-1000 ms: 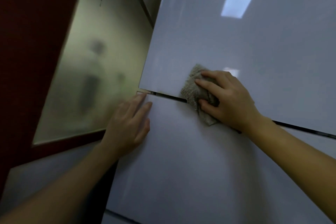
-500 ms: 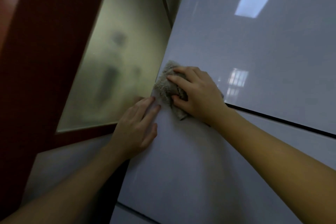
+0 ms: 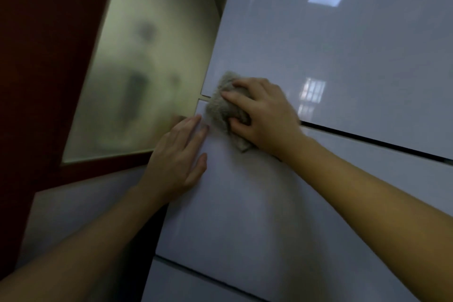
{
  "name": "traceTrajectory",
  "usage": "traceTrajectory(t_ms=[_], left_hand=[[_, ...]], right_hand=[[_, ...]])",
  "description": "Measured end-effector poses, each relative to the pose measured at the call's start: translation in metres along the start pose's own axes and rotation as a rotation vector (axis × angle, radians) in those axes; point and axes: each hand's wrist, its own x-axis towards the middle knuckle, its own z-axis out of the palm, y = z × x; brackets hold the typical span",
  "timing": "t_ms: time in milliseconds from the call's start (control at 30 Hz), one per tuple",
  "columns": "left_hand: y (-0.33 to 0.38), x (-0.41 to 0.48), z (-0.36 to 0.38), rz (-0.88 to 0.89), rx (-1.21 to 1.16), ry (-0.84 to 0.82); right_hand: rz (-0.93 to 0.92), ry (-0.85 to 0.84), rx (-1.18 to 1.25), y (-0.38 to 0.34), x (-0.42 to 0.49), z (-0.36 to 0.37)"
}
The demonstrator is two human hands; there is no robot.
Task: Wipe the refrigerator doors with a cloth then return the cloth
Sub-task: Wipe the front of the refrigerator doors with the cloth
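Nearest the person, the lower door (image 3: 245, 216) takes the left hand (image 3: 176, 157), spread flat with fingers together just below the seam (image 3: 367, 140), holding nothing. The right hand (image 3: 264, 115) is curled over a bunched grey cloth (image 3: 220, 108), pressing it on the seam at the doors' left corner. Beyond the seam, the upper door (image 3: 318, 44) shows glare. Judgement: the person should keep the palm flat, spread the cloth wider, and run it along the seam with steady pressure, bracing hand staying clear.
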Motion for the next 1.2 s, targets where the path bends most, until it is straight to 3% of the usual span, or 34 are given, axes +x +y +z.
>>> traceTrajectory(t_ms=[233, 700, 967, 1200], left_hand=[[-0.001, -0.003, -0.003, -0.007, 0.031, -0.025], [0.012, 0.007, -0.003, -0.001, 0.012, -0.025], [0.078, 0.06, 0.009, 0.063, -0.024, 0.009], [0.13, 0.086, 0.024, 0.133, -0.051, 0.086]], right_hand=[[-0.029, -0.006, -0.007, -0.018, 0.023, 0.014], [0.038, 0.049, -0.117, 0.06, -0.102, -0.062], [0.17, 0.055, -0.142, 0.084, -0.157, -0.093], [0.428, 0.201, -0.163, 0.117, -0.213, -0.129]])
